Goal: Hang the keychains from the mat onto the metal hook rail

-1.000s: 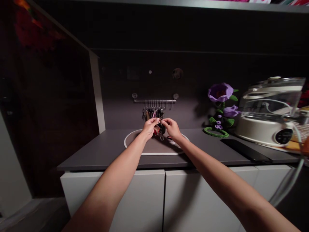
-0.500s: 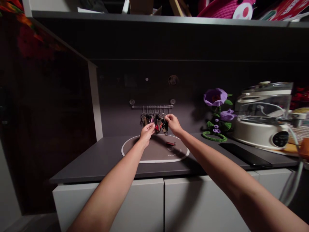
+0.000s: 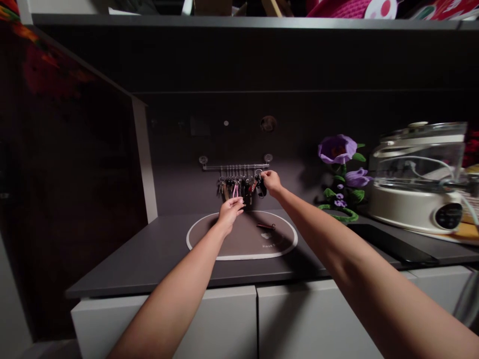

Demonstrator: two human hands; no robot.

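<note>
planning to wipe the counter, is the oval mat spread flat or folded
Spread flat: the oval mat lies on the counter, its white rim tracing an unfolded oval.

Dark grey countertop (image 3: 130, 262); on it oval mat (image 3: 232, 244), flat black slab (image 3: 391, 243), purple-bloomed ornament (image 3: 357, 177).

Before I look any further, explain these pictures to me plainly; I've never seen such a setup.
There is no machine: a person works bare-handed, and one camera worn on that person's head takes every picture, looking forward and down. The right hand pinches a metal ring near a clear wall rail, where bunches of keys hang. The left hand is just below, by a pink strap; whether it grips anything is hard to tell. On the dark counter lie an oval mat, bearing a small reddish item, and a flat black slab. Purple flowers and a white appliance stand towards the right.
</note>
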